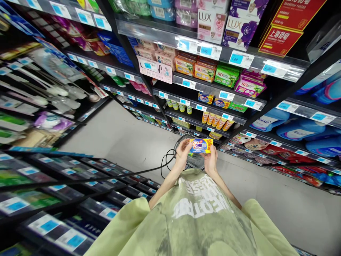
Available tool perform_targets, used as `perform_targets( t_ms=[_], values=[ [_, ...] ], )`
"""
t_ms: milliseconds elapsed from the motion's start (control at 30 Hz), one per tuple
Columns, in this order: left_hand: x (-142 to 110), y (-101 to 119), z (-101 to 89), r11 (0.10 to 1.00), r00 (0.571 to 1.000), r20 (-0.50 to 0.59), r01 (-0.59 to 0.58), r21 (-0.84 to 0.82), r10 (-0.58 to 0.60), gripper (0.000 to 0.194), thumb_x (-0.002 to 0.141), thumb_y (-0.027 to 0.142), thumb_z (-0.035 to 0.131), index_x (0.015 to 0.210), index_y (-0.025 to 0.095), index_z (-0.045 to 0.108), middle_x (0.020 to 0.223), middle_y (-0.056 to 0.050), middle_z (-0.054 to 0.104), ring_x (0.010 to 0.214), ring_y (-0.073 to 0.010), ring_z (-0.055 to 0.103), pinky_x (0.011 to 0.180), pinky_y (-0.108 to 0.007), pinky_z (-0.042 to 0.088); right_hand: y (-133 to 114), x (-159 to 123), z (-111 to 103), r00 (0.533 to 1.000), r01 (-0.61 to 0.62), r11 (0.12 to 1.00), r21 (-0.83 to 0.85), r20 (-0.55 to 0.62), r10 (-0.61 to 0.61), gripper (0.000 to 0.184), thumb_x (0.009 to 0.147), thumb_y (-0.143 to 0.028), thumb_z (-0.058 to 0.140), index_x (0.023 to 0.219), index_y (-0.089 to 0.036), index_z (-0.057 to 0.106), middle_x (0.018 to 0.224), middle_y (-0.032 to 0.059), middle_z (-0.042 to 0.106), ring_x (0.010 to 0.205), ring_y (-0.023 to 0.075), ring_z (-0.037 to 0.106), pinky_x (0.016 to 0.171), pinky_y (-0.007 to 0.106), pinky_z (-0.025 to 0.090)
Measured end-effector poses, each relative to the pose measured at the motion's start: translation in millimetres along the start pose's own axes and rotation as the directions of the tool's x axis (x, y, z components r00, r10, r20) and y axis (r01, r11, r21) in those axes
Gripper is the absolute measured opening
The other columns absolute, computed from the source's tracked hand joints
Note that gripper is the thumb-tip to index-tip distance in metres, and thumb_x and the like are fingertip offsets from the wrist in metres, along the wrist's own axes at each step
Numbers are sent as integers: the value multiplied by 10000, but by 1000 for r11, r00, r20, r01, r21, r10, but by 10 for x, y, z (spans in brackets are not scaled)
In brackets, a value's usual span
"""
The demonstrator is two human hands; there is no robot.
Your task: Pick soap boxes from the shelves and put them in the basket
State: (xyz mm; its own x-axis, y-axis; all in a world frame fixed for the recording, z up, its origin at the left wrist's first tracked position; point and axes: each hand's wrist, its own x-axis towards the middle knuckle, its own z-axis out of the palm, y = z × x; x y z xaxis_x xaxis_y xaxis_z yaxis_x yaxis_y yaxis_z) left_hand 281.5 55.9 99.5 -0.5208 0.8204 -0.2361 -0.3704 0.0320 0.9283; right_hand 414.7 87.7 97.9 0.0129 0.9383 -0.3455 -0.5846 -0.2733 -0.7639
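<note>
Two bare hands, head view: left hand [183, 148] and right hand [211, 158], both grasping one OMO box [201, 145], blue and yellow, by its opposite ends, the left hand at the left end, the right hand at the right, printed face showing. Position of box: in front of the wearer's chest, between near shirt and far shelving. One shirt [197, 209], pale green, white lettering, near. One dark shopping basket [197, 161], partly hidden behind hands and box. One black cord [144, 171], running left from beside the basket, looped near the left forearm. Far shelving, top tier, left to right: LUX cartons [212, 26], pink, then purple; red soap boxes [281, 39] with yellow edging. Tier below: wrapped soap packs [205, 69], orange, green and magenta. Lower: further OMO packs [221, 102]; beneath them, a row of orange containers [215, 121]. Right: blue bottles [297, 129], several, lying on their sides. Far left: long-handled utensils [64, 103], blurred. Floor [103, 131]: pale grey, left and right of the wearer.
</note>
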Motion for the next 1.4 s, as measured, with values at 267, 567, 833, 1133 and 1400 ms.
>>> perform_targets(
  t_ms=[267,567,833,1133,1400],
  values=[
    [-17,-53,15,1000,1000,4,-2,-4,2,544,816,590,870,1193,222,731,1266,-114,766,1212,-294,726,994,-378,598,-36,-6,-16,1000,9,1000,-23,-3,-9,484,768,-612,872,1003,-232,687,940,-12,786,796,146,738,700,281,673],
    [-79,-86,93,995,997,63,44,-95,-38,649,776,612,912,1255,242,677,1321,-84,748,1221,-254,715,1004,-332,581,-70,-61,-21,999,26,996,-89,-28,-28,535,744,-615,871,1063,-239,666,955,-4,778,811,167,735,787,336,665],
    [-117,-59,161,893,936,219,334,-301,-276,768,862,795,720,1332,188,709,1294,-146,794,1241,-358,742,1015,-465,627,-245,-313,1,911,389,847,-362,288,-296,845,625,-378,1021,1373,-232,657,1393,134,745,1274,313,733,1148,477,582],
    [-224,-363,165,840,885,323,435,-323,-334,361,983,494,657,1193,219,761,1244,-154,808,1217,-404,741,1001,-561,642,-338,-363,204,701,696,546,-467,606,-376,602,731,-300,973,1293,-322,759,1353,87,779,1352,346,664,1211,589,524],
    [-362,-513,103,778,793,467,557,-292,-392,360,995,487,607,1149,193,748,1191,-165,807,1315,-412,696,1062,-544,607,-275,-293,162,817,557,525,-644,539,-206,779,659,-326,992,1390,-302,724,1360,103,743,1258,335,697,1169,524,554]
  ],
)
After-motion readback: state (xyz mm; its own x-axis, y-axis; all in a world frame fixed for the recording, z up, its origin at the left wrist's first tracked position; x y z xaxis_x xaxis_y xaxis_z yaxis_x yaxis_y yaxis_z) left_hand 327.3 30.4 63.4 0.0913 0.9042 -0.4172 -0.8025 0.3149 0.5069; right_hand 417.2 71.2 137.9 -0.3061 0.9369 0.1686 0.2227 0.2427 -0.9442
